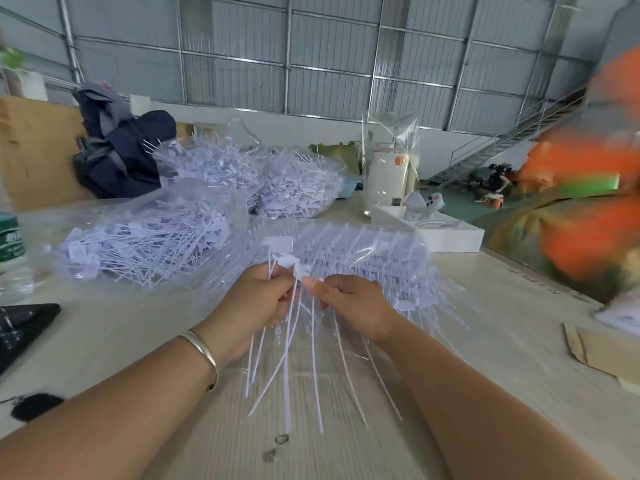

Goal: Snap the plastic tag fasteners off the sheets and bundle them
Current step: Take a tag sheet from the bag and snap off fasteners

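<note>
My left hand [258, 303] grips a small bunch of white tag fasteners [287, 362]; their flat heads stick up above my fingers and their long thin tails hang down toward me. My right hand [349, 306] pinches a fastener at the top of that bunch, thumb touching the heads. Right behind both hands lies a stack of uncut fastener sheets [360, 258] in clear plastic. Loose fasteners fill a clear bag [145, 244] at the left and two more bags [249, 178] behind it.
A water bottle [12, 251] and a black keyboard [20, 327] sit at the left edge. A dark bag [121, 154] lies at the back left. A white canister [388, 181] and white box [440, 233] stand behind the sheets. Brown envelopes [602, 351] lie right; a blurred person in orange [588, 209] is beside them.
</note>
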Motion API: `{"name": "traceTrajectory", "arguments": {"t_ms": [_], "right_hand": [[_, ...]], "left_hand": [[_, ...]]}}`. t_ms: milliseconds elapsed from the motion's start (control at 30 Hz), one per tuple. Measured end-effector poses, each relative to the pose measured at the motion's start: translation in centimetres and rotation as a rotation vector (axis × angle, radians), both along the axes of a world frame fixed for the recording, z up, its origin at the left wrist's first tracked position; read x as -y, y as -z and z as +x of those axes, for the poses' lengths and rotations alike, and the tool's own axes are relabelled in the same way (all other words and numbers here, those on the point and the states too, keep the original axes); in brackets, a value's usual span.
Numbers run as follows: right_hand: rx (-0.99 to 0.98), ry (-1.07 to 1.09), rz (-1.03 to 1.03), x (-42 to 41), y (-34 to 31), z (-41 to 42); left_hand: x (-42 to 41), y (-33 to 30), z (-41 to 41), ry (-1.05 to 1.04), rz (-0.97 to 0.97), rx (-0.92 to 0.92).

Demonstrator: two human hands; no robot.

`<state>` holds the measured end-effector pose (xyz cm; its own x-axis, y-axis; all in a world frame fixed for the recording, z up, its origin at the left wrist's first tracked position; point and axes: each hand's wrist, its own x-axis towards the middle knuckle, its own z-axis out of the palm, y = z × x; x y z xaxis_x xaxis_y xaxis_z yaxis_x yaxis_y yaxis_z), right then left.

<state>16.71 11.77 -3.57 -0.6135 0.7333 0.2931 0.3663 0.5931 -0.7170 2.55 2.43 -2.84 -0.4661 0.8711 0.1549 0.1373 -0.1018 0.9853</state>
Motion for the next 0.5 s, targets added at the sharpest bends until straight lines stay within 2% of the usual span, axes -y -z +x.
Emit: {"name": "traceTrajectory", "arguments": {"t_ms": [233,333,500], "right_hand": [[-0.134,0.098,0.189,-0.6,-0.7,0.7],[-0.159,0.116,0.206,-0.5,-0.9,1.0],[-0.122,0.125,0.197,-0.3,-1.1,1.0]], "left_hand": [[0.1,-0.4,-0.7,-0.122,0.015,0.091],[0.0,-0.3,-1.1,-0.194,0.029,0.073],[-0.4,0.0,-0.8,-0.182,0.031,0.094]]}}
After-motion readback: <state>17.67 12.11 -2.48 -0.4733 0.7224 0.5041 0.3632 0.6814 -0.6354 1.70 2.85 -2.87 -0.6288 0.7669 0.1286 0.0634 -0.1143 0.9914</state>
